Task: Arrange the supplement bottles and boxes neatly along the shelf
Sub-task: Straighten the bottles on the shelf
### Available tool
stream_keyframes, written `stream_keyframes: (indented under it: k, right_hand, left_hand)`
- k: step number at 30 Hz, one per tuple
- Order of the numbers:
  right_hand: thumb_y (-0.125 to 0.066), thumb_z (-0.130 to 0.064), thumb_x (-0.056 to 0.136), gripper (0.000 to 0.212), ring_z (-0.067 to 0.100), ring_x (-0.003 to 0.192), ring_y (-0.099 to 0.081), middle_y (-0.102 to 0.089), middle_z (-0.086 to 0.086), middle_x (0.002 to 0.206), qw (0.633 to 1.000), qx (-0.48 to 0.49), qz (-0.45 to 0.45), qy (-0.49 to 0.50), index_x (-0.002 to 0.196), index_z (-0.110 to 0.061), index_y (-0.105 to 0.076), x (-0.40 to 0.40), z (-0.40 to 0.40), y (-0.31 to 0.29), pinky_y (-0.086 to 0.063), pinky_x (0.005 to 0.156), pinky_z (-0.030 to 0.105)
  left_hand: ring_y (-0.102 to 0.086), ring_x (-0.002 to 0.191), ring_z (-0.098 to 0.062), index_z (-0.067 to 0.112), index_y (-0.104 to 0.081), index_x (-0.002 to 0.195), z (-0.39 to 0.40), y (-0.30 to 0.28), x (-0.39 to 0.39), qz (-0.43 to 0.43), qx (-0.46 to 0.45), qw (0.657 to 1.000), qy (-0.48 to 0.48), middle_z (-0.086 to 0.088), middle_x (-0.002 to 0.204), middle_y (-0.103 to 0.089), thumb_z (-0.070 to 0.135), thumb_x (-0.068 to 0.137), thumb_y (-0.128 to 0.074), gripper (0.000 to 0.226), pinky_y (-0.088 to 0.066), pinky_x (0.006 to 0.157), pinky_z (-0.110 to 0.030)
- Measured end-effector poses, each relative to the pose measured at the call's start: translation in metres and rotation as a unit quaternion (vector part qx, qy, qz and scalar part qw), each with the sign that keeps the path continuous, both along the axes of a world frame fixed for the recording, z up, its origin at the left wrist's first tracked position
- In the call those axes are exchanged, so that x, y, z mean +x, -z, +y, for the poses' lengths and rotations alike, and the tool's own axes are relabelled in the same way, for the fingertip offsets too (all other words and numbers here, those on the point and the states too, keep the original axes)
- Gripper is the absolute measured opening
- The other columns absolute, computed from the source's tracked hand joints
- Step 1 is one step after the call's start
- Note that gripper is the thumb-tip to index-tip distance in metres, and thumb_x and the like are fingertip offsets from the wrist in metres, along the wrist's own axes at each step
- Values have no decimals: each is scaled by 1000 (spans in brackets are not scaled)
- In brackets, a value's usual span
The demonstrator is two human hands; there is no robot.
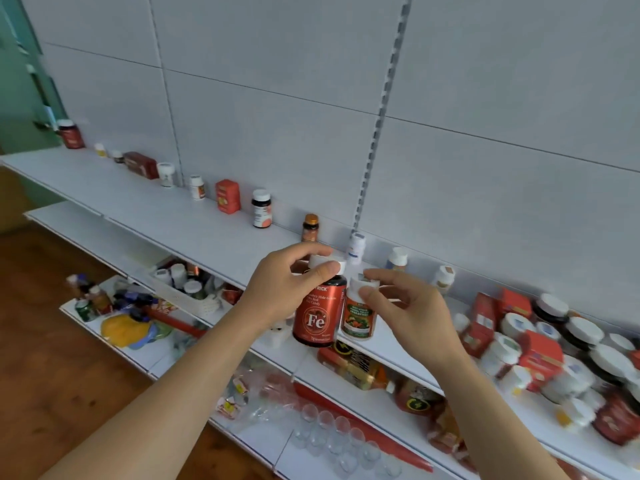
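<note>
Two bottles sit in the person's hands just in front of the white shelf (194,223). Left hand (287,282) grips the white cap of a dark red bottle (318,313) marked Fe, fingers and thumb curled round the lid; right hand (412,306) pinches the white cap of a smaller white bottle (358,315) with a fruit label, thumb and forefinger closed on it. Both bottles hang upright, touching side by side, above the shelf's front edge. Toward 10 o'clock a spaced row of bottles and red boxes (228,196) runs along the back panel. At 3 o'clock lies a crowded heap of white-capped jars and red cartons (540,355). Toward 6 o'clock a lower shelf holds clear cups (332,431)
</note>
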State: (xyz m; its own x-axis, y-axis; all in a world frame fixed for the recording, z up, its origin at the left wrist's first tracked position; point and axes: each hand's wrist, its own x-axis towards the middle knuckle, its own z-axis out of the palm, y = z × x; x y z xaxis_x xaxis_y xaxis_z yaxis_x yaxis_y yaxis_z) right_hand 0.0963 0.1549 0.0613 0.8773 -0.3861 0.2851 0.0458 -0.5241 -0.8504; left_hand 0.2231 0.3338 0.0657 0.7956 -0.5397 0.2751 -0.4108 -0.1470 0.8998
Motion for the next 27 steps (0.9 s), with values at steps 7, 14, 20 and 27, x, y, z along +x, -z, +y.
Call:
stream_keyframes:
  k: [7, 14, 20, 27]
  right_hand:
    - [-70, -32, 89, 16, 2, 86, -69, -73, -16, 93, 999, 0, 15, -43, 104, -39, -71, 109, 37, 7, -50, 69, 17]
    - [-70, -31, 88, 17, -1, 87, -67, -71, -20, 90, 997, 11, 1, -71, 103, -38, -71, 223, 50, 9, -53, 74, 19]
    - [-71, -30, 87, 18, 1, 89, -68, -71, -19, 97, 994, 10, -5, -106, 103, -38, -70, 312, 78, 9, -56, 78, 24]
    - [-71, -26, 88, 18, 2, 89, -67, -72, -14, 98, 993, -3, 8, -122, 106, -32, -71, 409, 142, 5, -53, 74, 16]
  left_hand:
    - [-64, 96, 2, 44, -70, 103, 46, 15, 96, 16, 1, 998, -55, 24, 101, -69, 52, 80, -72, 24, -56, 86, -34]
    - [-63, 95, 4, 42, -70, 105, 66, 2, 192, 1, 31, 996, -89, 26, 103, -69, 49, 80, -73, 26, -52, 84, -24]
    - [-64, 95, 1, 45, -70, 102, 103, -1, 266, 12, 39, 993, -115, 25, 101, -69, 47, 81, -73, 21, -53, 82, -25]
    - [-63, 91, 7, 45, -68, 102, 169, 0, 357, 32, 26, 991, -126, 22, 101, -68, 47, 83, -70, 19, -55, 81, -26]
